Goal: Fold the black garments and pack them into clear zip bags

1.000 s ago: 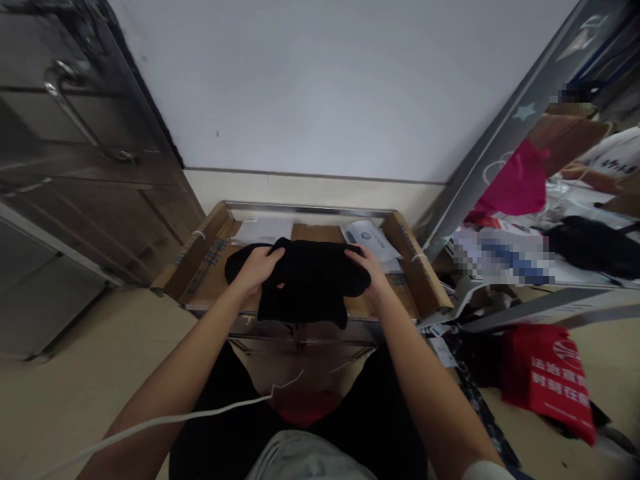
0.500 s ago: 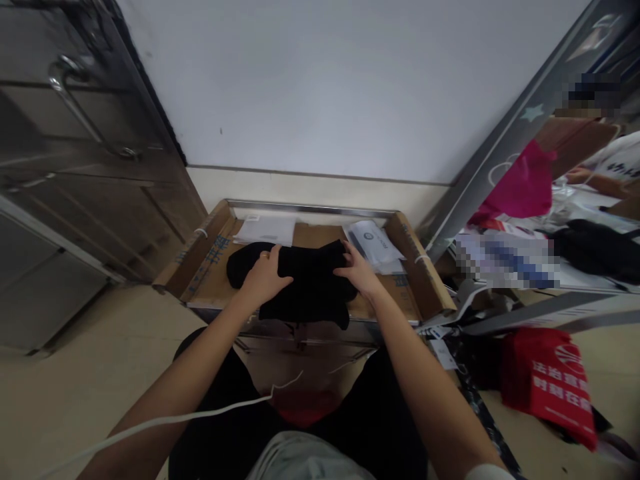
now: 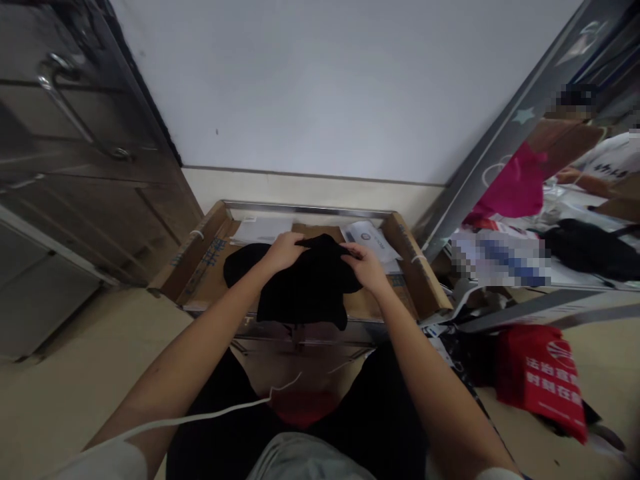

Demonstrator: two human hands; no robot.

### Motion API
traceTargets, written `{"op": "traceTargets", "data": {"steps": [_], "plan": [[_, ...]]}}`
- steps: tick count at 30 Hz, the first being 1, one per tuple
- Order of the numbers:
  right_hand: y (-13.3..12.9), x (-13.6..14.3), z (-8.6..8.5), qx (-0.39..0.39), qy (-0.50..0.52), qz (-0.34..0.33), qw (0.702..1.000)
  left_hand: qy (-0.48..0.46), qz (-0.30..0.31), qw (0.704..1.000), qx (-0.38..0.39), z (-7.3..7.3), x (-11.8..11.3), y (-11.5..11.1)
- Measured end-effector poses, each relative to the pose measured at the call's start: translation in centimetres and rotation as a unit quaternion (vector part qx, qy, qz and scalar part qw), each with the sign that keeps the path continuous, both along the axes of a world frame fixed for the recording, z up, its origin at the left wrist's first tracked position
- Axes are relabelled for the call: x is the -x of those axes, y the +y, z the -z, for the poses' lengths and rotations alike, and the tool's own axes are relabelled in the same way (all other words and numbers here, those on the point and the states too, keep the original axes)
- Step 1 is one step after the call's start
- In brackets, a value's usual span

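Observation:
A piece of black cloth (image 3: 305, 287), perhaps a garment or socks, lies bunched over the cardboard-lined tray (image 3: 434, 283); its exact kind is too dark to tell. My left hand (image 3: 286, 252) pinches its far edge near the middle, fingertips partly hidden by the fabric. On the other side my right hand (image 3: 367, 267) grips the upper right edge between thumb and fingers. Between both hands the cloth is raised into a small peak. Its near edge hangs over the tray's front. More black material (image 3: 240, 263) rests at the left, under my left wrist.
White packets (image 3: 263, 230) lie at the tray's back left, and a printed plastic bag (image 3: 375, 243) at its back right. A metal door (image 3: 75, 120) stands left. On the right are a cluttered table, another person's arm (image 3: 575, 177) and a red bag (image 3: 540, 380) low down.
My left hand has moved right and away from me to the cloth's far edge. Both hands have lifted that edge into a peak. My right hand has shifted slightly right.

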State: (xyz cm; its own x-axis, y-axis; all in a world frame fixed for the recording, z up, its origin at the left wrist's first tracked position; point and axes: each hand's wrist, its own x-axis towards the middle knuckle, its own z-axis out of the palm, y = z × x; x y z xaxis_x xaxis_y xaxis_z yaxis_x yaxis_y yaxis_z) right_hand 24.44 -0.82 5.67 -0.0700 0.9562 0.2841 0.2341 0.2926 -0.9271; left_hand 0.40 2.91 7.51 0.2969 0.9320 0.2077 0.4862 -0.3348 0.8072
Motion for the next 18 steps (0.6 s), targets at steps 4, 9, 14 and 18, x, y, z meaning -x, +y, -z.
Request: {"op": "traceTargets", "data": {"steps": [4,9,14,18], "plan": [[0.6,-1.1,-1.5,-0.035,-0.005,0.027,0.999,-0.079,-0.026,0.996,-0.011,-1.1,1.3,0.1],[1.3,-1.0,-2.7,-0.033,0.071,0.045,0.996,-0.161,-0.116,0.979,-0.036,-2.0,2.8,0.3],[1.5,0.3,-2.4,0.025,0.195,0.054,0.979,-0.196,-0.167,0.966,-0.013,-2.2,4.1,-0.3],[1.8,0.9,-2.5,0.04,0.167,0.078,0.982,-0.201,-0.189,0.96,0.05,-2.1,4.1,-1.9]]}}
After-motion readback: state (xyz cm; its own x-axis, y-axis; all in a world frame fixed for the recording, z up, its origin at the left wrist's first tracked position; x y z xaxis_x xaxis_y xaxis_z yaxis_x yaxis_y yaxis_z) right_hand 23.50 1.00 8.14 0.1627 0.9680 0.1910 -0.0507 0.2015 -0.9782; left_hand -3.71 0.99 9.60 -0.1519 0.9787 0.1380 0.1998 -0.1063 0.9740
